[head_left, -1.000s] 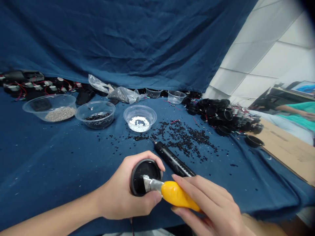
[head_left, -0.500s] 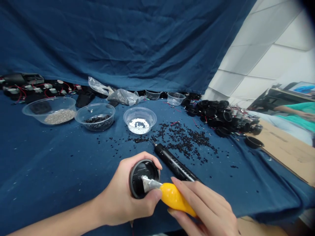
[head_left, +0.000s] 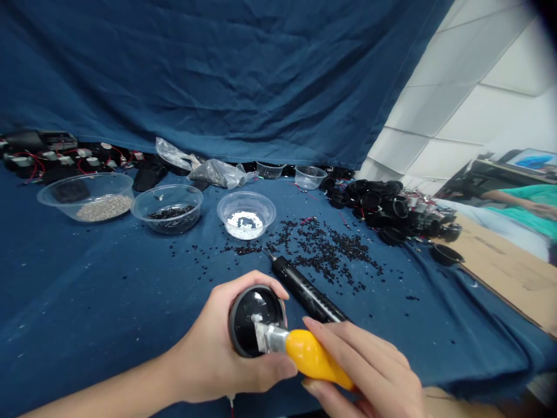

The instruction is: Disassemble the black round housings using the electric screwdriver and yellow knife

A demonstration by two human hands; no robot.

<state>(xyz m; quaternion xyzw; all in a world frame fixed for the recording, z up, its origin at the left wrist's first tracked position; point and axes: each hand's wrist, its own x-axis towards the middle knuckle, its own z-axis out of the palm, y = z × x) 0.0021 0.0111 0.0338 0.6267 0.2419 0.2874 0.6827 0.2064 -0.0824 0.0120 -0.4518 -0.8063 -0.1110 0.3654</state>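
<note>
My left hand point(head_left: 226, 342) is wrapped round a black round cup-shaped housing point(head_left: 248, 325), its open side tilted toward me. A white dab of paste sits at the middle of its inside. My right hand point(head_left: 369, 368) grips the yellow handle of a brush point(head_left: 313, 355), with a metal band and a short, white-coated tip. That tip reaches over the rim into the housing, close to the white dab. Just beyond my hands a black electric screwdriver point(head_left: 308, 293) lies on the blue cloth, its bit pointing away to the left.
Small black screws point(head_left: 324, 249) are scattered behind the screwdriver. Clear bowls hold white paste point(head_left: 246, 203), dark slender parts point(head_left: 167, 194) and greyish small pieces point(head_left: 87, 180). More black housings point(head_left: 378, 200) are heaped at right, near a cardboard sheet point(head_left: 505, 261). A person in green sits far right.
The brush has turned slightly and its tip has shifted a little right and down in the housing. The housing's tilt has changed slightly; both hands keep their grips.
</note>
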